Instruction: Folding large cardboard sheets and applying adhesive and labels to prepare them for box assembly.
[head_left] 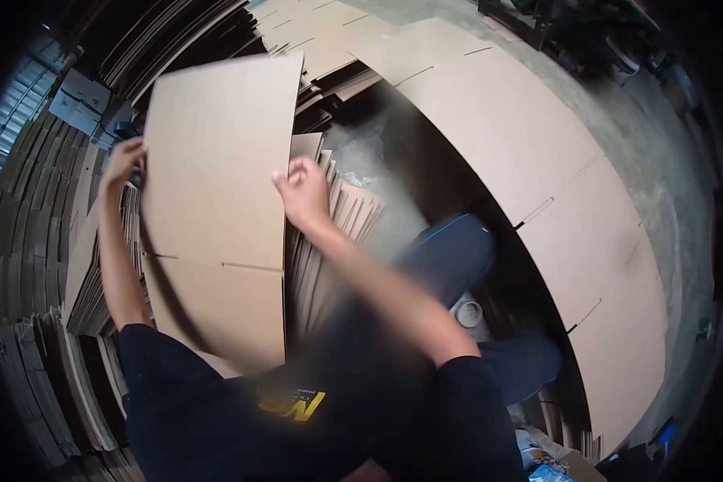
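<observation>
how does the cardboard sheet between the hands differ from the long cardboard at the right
Handling: the sheet between the hands has the left hand and right hand at its side edges; the long cardboard has no hand on it.
Extent: the sheet between the hands takes up less of the picture; the long cardboard sweeps from the top to the lower right.
Both are brown cardboard with slits.

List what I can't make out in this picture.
In the head view:
Cardboard sheet, far side: hidden by its near face.
Right hand, whether its grip closes on the sheet: too blurred.
Left hand, any fingertips behind the sheet: hidden by it.
Blue package, full shape: cut off by the lower edge.
</observation>
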A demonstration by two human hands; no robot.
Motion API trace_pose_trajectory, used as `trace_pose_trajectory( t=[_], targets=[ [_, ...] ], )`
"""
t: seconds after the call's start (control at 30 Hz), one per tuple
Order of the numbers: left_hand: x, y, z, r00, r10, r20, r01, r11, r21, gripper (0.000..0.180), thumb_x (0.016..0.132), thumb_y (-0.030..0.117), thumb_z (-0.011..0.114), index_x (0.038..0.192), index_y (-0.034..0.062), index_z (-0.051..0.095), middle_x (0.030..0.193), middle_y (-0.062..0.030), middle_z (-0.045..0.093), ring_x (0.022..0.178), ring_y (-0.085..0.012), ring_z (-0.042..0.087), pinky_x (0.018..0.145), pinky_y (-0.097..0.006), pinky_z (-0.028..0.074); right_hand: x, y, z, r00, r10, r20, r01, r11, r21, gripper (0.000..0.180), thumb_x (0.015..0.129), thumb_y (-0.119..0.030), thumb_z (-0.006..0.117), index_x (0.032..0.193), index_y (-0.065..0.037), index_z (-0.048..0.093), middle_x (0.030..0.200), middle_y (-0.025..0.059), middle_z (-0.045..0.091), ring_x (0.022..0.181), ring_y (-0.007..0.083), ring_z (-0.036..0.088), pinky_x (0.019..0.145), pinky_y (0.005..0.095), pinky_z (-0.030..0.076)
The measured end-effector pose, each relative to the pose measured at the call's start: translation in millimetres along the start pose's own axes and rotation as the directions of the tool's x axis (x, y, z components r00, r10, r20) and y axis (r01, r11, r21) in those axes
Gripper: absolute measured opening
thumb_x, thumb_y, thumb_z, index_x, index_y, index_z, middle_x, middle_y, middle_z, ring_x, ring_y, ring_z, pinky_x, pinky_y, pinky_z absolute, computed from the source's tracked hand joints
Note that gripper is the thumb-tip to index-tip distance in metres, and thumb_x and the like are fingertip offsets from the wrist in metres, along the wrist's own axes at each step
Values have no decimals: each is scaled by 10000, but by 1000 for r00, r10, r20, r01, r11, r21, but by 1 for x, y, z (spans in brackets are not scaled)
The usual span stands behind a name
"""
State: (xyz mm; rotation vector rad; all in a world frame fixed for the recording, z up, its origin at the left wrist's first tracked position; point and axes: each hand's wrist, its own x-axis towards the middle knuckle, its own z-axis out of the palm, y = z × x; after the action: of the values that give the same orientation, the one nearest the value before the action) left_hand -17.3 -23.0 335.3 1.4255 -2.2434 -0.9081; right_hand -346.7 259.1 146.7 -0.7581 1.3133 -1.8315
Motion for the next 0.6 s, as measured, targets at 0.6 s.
trace_pose_trajectory(
  t=[0.6],
  targets=[
    [2,-84,218,979,135,-153,-56,899,434,760,860,384,804,1500,111,498,1347,-270,572,1233,-380,573,1058,-452,475,-62,128,30,915,339,-219,-370,921,-120,225,828,-87,789,877,-15,582,609,114,614,562,276,622,587,413,490]
  ],
)
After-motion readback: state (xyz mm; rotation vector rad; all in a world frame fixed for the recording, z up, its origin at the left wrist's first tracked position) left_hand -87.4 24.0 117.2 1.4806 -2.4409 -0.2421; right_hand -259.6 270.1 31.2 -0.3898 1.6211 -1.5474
